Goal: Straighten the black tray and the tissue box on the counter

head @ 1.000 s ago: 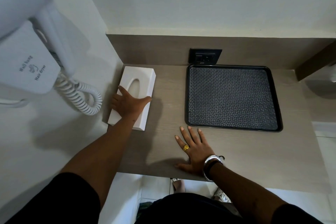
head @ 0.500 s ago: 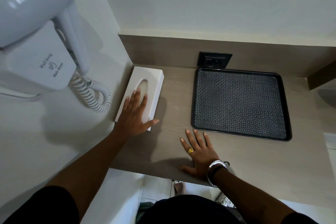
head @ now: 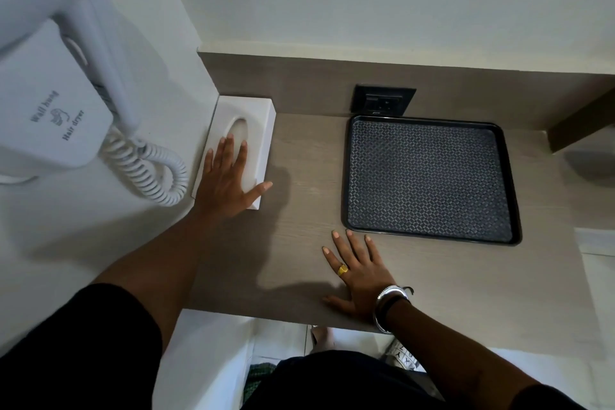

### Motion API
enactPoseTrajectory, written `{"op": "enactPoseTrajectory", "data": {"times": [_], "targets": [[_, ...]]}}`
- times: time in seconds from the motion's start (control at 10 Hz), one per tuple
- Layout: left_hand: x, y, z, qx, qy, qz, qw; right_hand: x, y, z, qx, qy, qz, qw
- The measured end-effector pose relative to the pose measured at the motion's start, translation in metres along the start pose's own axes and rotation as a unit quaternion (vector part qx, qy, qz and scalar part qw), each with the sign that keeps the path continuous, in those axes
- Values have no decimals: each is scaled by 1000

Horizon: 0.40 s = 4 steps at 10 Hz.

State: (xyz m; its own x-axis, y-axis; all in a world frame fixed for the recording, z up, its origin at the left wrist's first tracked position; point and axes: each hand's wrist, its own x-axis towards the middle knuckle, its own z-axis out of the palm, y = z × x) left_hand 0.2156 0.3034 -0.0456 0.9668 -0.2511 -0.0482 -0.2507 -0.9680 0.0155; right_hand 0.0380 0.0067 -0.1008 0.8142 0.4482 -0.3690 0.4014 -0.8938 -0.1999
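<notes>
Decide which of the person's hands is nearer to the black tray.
Right. The right hand lies flat on the counter, fingertips just short of the black tray's near left corner. The left hand rests on the tissue box, farther left.

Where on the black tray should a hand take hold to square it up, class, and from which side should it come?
Grip the black tray by its raised rim at the near edge, coming from the front. The back edge sits close under the wall socket, while the right hand lies flat on the counter just short of the near-left corner.
</notes>
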Motion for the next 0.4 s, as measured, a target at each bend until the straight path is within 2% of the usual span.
{"op": "enactPoseTrajectory", "data": {"times": [0.2, 0.3, 0.4], "targets": [[3, 0, 1, 21, -5, -7, 1000, -1, -1, 0, -15, -5, 4, 1000], [0, 4, -7, 19, -17, -14, 1000, -6, -3, -16, 15, -21, 6, 1000], [7, 21, -21, 0, 21, 8, 1000, -25, -4, -25, 118, 6, 9, 993]]}}
